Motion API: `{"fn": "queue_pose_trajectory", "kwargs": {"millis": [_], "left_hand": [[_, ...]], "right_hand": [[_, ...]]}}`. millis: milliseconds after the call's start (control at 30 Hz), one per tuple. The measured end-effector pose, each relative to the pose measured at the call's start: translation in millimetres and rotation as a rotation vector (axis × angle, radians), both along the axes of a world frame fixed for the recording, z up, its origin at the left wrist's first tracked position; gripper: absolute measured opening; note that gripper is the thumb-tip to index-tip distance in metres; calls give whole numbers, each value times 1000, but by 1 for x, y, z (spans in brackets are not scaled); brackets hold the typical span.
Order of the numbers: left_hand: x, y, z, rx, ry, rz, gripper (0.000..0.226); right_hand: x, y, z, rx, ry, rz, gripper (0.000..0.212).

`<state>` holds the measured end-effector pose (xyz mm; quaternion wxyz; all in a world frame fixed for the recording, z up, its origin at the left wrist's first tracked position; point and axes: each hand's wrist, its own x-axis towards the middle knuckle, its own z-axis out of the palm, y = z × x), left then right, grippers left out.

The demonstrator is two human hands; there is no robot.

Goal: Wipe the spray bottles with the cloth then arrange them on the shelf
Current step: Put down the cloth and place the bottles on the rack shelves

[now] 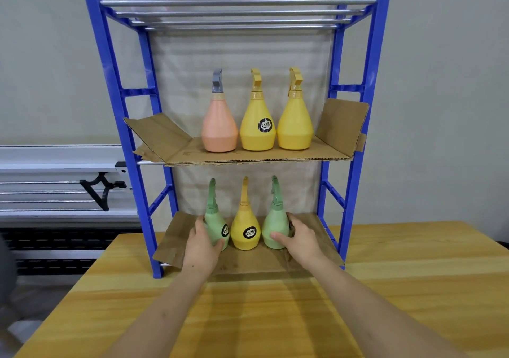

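I'm on the arranging step: left hand point(202, 243) and right hand point(298, 237) each grip a green bottle point(219, 226) beside the yellow one point(245, 231) on the bottom shelf point(316, 250); next I'd square the row, no cloth visible

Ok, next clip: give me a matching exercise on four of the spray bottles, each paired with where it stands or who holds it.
Things:
1. peach bottle
2. left green bottle
3. lower yellow bottle
4. right green bottle

Places or states:
A. held by the right hand
B. lower shelf, between two green bottles, no hand on it
C. middle shelf, left end of the row
D. held by the left hand

Pairs: 1-C, 2-D, 3-B, 4-A
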<state>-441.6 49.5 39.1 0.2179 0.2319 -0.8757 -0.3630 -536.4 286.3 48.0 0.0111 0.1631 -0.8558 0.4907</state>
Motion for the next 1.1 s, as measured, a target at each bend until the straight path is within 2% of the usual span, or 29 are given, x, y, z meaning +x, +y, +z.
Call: {"fn": "queue_pose_trajectory", "kwargs": {"millis": [533,633,700,733,833,900,1000,1100], "left_hand": [[-1,-8,5,15,-12,-53,83],[2,-7,5,64,-7,-73,93],[6,-3,5,54,38,-13,97],[8,-1,5,-5,90,46,88],[15,10,9,-251,337,182,38],[17,21,16,-271,348,132,22],[10,39,19,-304,235,20,24],[0,52,18,-345,179,-46,44]], "right_hand": [[1,-2,1,16,-4,-3,78],[1,-2,2,12,-3,2,78],[1,-2,2,8,-4,5,78],[1,-2,2,6,-4,5,78],[-1,-2,2,5,-8,7,78],[-1,-2,2,3,-9,8,78],[-2,-1,1,-1,-6,8,76],[-1,-1,0,-12,0,12,75]]}}
